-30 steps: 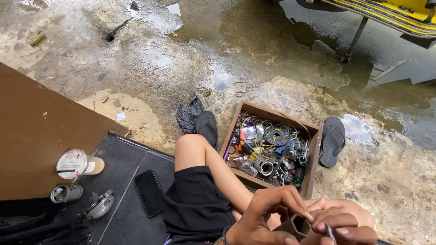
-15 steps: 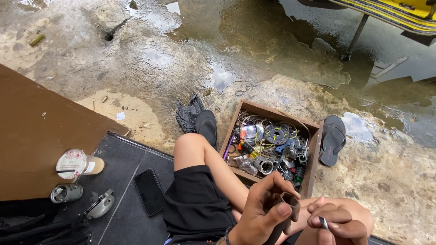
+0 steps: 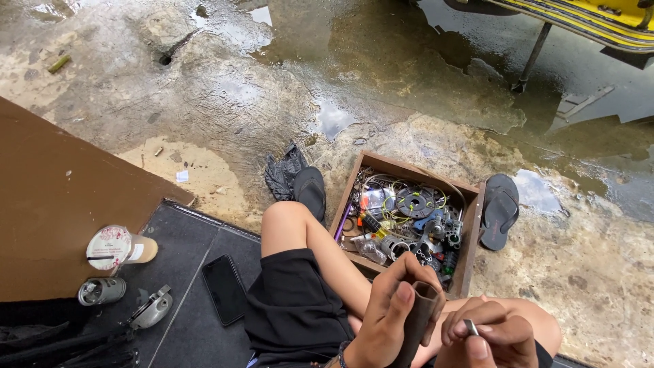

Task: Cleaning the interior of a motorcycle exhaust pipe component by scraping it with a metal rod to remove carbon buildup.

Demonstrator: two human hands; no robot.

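Far off to the left of the left hand point(image 3: 390, 315), a sealed plastic cup point(image 3: 117, 248) of pale drink lies on its side on a dark mat point(image 3: 194, 327), with a small metal canister point(image 3: 101, 291) and a silvery metal part point(image 3: 151, 310) just below it. Nearer that hand, still on its left, a black phone point(image 3: 225, 289) lies flat on the mat beside the person's black shorts point(image 3: 294, 312).

The left hand is closed around a dark brown tube point(image 3: 417, 317), fingers wrapped over its side and the thumb pressed near its open upper end; the tube stands nearly upright, tilted slightly.

Beyond that hand, past the bare knee, a wooden box point(image 3: 472, 238) sits on the wet concrete floor point(image 3: 272, 102), crammed with wires, metal rings and small parts. A dark sandal point(image 3: 310, 192) lies left of the box, next to a crumpled black rag point(image 3: 281, 172).

Just right of the tube, the right hand point(image 3: 492, 335) is pinched shut on a small silvery metal piece point(image 3: 471, 327), held between thumb and forefinger close to the tube but not touching it. Beyond this hand, right of the box, lies a second sandal point(image 3: 499, 208).
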